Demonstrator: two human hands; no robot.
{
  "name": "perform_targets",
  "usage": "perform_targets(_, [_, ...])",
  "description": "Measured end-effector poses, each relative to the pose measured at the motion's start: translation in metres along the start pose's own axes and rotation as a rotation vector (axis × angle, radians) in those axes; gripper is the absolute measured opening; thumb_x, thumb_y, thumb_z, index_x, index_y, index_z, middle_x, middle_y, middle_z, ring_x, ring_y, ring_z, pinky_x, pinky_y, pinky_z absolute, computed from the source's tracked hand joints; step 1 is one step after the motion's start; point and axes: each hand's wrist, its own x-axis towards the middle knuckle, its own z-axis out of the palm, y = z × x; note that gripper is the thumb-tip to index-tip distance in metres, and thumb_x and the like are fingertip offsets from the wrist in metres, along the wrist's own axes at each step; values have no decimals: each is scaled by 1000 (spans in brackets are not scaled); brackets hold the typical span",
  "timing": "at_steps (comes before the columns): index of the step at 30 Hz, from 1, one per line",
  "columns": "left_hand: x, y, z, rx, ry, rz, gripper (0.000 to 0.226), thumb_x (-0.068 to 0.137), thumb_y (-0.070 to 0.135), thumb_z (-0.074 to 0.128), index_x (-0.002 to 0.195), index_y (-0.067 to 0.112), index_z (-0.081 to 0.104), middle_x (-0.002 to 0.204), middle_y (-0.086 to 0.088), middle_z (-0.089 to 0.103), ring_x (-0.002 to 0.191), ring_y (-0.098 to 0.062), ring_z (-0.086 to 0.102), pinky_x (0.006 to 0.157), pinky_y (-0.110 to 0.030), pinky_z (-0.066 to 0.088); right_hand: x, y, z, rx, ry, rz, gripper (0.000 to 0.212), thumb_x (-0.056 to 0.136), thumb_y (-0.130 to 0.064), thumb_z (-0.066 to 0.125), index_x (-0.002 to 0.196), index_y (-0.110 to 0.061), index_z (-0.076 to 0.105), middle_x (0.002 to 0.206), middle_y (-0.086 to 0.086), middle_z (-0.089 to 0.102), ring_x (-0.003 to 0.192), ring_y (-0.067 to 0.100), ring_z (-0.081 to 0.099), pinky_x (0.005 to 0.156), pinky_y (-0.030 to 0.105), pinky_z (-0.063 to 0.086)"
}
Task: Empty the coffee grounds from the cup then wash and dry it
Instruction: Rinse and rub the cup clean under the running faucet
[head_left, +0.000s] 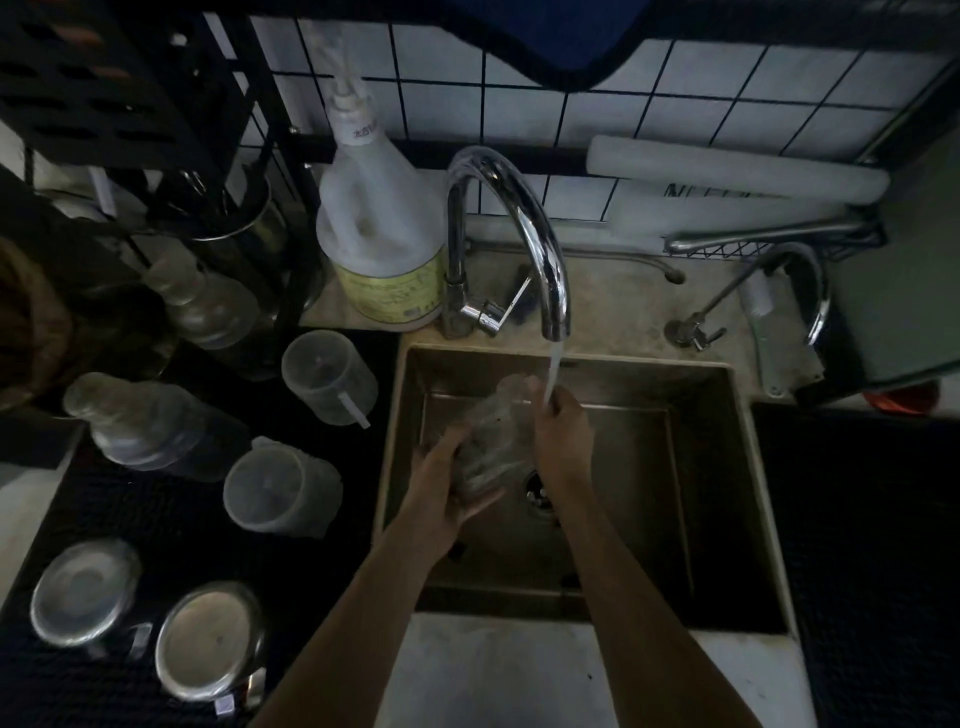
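Observation:
A clear plastic cup (491, 436) lies tilted over the steel sink (717, 467), its mouth pointing up toward the tap. My left hand (447, 493) cups its lower end from beneath, fingers curled round it. My right hand (558, 431) grips the upper right side near the rim. Water runs from the chrome tap (540, 249) in a thin stream onto my right hand's knuckles beside the rim. Dark specks show inside the cup; the picture is dim and blurred.
A large soap pump bottle (379, 228) stands behind the sink's left corner. On the black mat at left are two clear measuring cups (327, 376) (280, 488), bottles and two metal pitchers (208, 639). A smaller tap (810, 291) stands at right. The drain (540, 493) is open.

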Motion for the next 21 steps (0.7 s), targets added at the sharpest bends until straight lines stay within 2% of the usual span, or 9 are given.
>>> perform_targets(3, [-2, 4, 3, 217, 94, 249, 56, 85, 24, 90, 133, 24, 59, 128, -9, 75, 95, -24, 83, 75, -43, 69, 2, 5, 4, 44, -24, -15, 19, 107, -30, 55, 115, -21, 70, 94, -8, 71, 93, 14, 71, 68, 19, 49])
perform_targets(6, [3, 6, -8, 633, 148, 537, 74, 73, 14, 97, 135, 23, 57, 134, -6, 66, 114, -23, 72, 95, -44, 63, 2, 9, 4, 169, -57, 87, 16, 105, -19, 60, 100, -27, 73, 98, -4, 77, 94, 12, 74, 70, 19, 55])
perform_targets(8, [3, 5, -17, 899, 107, 694, 82, 66, 22, 97, 135, 35, 55, 133, 9, 57, 118, -4, 60, 97, -25, 55, 7, 10, -2, 230, -122, 240, 23, 104, -24, 60, 85, -27, 71, 89, 3, 77, 95, 25, 76, 73, 30, 61])
perform_targets(11, [1, 4, -26, 1043, 11, 747, 81, 64, 38, 95, 133, 47, 53, 125, 25, 47, 116, 20, 49, 89, -1, 43, 14, 4, -7, 135, -269, 386, 30, 102, -45, 60, 85, -21, 67, 87, 18, 73, 84, 34, 73, 83, 46, 59])
perform_targets(12, [2, 1, -27, 1016, 25, 747, 79, 65, 38, 97, 134, 42, 57, 128, 20, 51, 115, 16, 52, 92, -5, 46, 16, 1, -5, 94, -279, 407, 32, 100, -48, 62, 82, -22, 65, 82, 14, 70, 76, 29, 71, 83, 45, 58])
perform_targets(14, [-2, -3, -23, 836, 74, 689, 73, 71, 31, 99, 133, 30, 61, 131, 5, 64, 114, -3, 66, 97, -30, 61, 19, -3, -1, 49, -216, 337, 34, 97, -50, 66, 75, -24, 64, 71, -1, 70, 68, 15, 69, 79, 39, 60])
perform_targets(16, [-7, -5, -14, 594, 103, 564, 62, 78, 28, 96, 128, 34, 60, 126, 1, 72, 109, -18, 76, 86, -45, 68, 17, -8, 0, -32, -107, 135, 41, 94, -53, 67, 67, -22, 66, 56, -9, 69, 56, 2, 68, 61, 22, 56])
perform_targets(18, [-11, 1, -6, 414, 100, 442, 47, 86, 29, 90, 120, 41, 59, 123, 1, 75, 98, -21, 82, 72, -41, 70, 11, -10, -1, -19, -54, -16, 38, 95, -52, 62, 76, -21, 72, 60, -9, 69, 59, 1, 67, 57, 20, 52])
perform_targets(21, [-9, 20, 1, 125, 129, 196, 29, 94, 33, 80, 120, 28, 68, 113, -9, 81, 86, -28, 84, 63, -41, 67, -2, -9, 4, 98, -59, -83, 45, 97, -62, 53, 100, -21, 72, 81, 0, 72, 72, 15, 70, 63, 32, 55])
